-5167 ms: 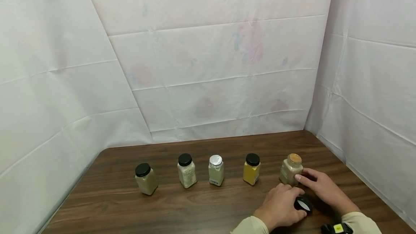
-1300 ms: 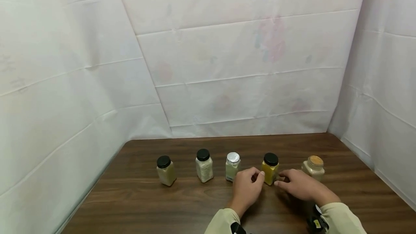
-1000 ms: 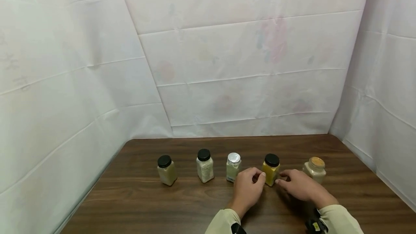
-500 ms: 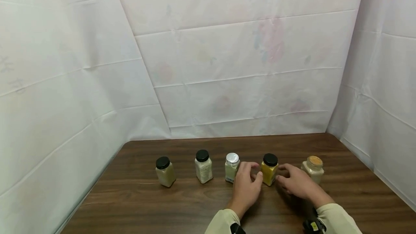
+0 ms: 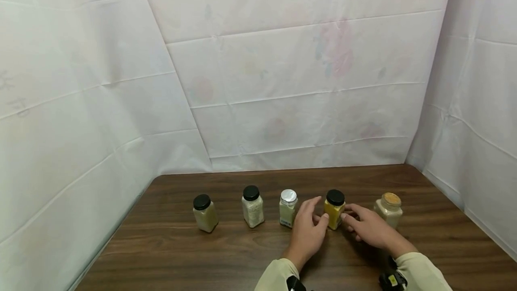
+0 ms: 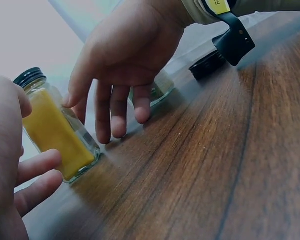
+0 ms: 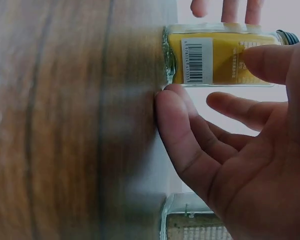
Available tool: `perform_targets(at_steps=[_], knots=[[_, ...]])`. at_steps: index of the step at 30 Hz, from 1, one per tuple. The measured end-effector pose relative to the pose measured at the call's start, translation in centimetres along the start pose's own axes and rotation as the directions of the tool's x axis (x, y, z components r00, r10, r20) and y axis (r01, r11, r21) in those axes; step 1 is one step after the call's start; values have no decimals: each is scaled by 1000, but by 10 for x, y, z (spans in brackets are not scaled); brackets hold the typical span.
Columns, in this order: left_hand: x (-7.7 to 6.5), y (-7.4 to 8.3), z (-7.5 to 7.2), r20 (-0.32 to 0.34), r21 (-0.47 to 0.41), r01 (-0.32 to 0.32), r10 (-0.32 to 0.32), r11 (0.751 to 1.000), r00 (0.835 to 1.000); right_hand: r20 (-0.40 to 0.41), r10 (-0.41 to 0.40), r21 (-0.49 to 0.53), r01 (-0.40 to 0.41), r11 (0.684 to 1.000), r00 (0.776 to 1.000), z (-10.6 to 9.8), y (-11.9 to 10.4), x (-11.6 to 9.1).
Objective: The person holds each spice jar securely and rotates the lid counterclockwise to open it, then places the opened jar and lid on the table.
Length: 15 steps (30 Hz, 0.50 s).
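Note:
A spice jar (image 5: 333, 216) of yellow powder with a black lid stands upright on the wooden table, between my hands. My left hand (image 5: 305, 235) is at its left with fingers spread and partly bent; it does not grip the jar. On the other side is my right hand (image 5: 371, 229), its fingers loosely bent and the fingertips close to the glass. Whether they touch it I cannot tell. The right wrist view shows the jar's barcode label (image 7: 197, 60). A lidless jar (image 5: 389, 210) with an orange-brown top stands behind the right hand, partly hidden.
Left of the hands stand a jar with a silver seal (image 5: 288, 209) and no lid, then two black-lidded jars (image 5: 253, 210), (image 5: 206, 217). A loose black lid (image 6: 207, 65) lies near the right wrist. White cloth (image 5: 299, 80) encloses the table (image 5: 169, 255).
About five seconds ago both hands were at the rightmost jar, the left hand by a black lid. They have since moved left to the yellow jar, and the left fingers have spread a little.

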<state>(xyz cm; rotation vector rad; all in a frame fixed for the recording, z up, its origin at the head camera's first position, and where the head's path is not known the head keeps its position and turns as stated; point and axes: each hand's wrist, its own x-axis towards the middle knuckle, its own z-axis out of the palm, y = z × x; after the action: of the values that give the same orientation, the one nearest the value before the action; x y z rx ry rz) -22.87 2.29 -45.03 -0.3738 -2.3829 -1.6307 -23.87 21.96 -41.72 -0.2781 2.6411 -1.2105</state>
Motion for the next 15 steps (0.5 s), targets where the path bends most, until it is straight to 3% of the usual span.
perform_targets(at_steps=[10,15], knots=[[-1,2,0,17,-37,28,-28,999,999,4,-17,-2,17,1000,1000,1,0,0],[-2,9,6,-1,-23,7,-7,1000,1000,-1,-26,-12,26,1000,1000,0,1,0]])
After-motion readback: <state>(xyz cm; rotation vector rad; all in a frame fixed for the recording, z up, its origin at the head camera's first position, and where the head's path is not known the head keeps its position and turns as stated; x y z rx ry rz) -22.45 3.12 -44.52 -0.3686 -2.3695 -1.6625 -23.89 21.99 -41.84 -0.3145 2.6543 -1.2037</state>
